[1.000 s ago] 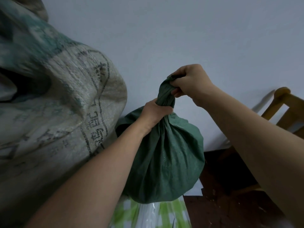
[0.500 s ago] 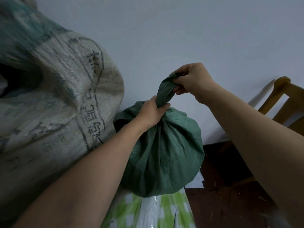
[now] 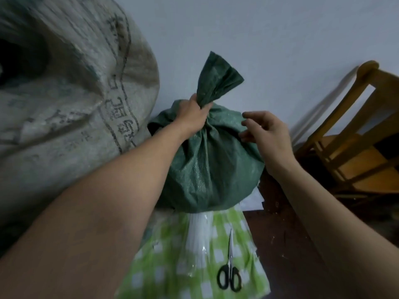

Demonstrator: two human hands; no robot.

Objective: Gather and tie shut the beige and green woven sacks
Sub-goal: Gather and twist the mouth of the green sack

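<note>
Right hand (image 3: 265,132) has released the green sack (image 3: 207,165)
Left hand (image 3: 192,117) grips its gathered neck at centre; the right, earlier pinching the top, now spreads open beside it. Beige sack (image 3: 64,100) upper left.

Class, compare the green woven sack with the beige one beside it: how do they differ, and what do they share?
The green sack is plain dark green; the beige sack carries dark printed characters. The green sack's neck is bunched and gripped by the left hand; no hand touches the beige sack. The green sack looks smaller, the beige sack bulkier. Both are woven and bulging.
</note>
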